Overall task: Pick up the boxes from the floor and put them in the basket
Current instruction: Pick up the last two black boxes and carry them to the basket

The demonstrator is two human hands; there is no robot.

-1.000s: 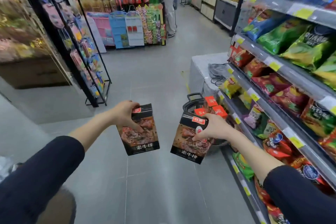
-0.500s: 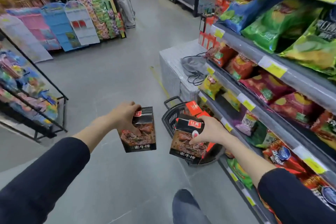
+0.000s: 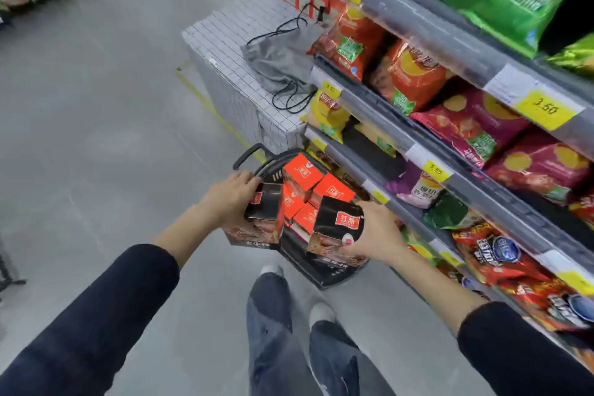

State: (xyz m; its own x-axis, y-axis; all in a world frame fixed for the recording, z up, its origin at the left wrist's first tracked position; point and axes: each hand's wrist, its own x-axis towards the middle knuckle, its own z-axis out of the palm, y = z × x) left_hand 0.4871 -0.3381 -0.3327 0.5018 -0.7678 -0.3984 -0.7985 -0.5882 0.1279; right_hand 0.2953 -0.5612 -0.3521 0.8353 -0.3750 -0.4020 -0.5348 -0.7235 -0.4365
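Nearest, below the basket [image 3: 324, 273] in the view, are two legs in jeans [image 3: 273, 331], with a pale shoe [image 3: 270, 268] just short of its near wall. Dark sleeves reach in from both lower corners.

The left grip [image 3: 229, 199] is closed round a dark box [image 3: 263, 209], fingers over its top, and holds it upright at the basket's left rim. The right grip [image 3: 376, 231] clasps a second dark box [image 3: 336, 228] by its right side, tilted, over the near half of the basket. I cannot tell whether either box touches what lies under it.

The basket stands on the grey floor [image 3: 112, 106]. Inside it, beyond the two held boxes, is a heap of orange boxes [image 3: 302, 172]. Its black handle [image 3: 249, 154] sticks out at the far left.

Right of the basket runs a shelf [image 3: 418, 151] of snack bags with yellow price tags. Beyond the basket stands a white tiled block [image 3: 231, 42] with a grey bag [image 3: 279, 58] and black cord on top.
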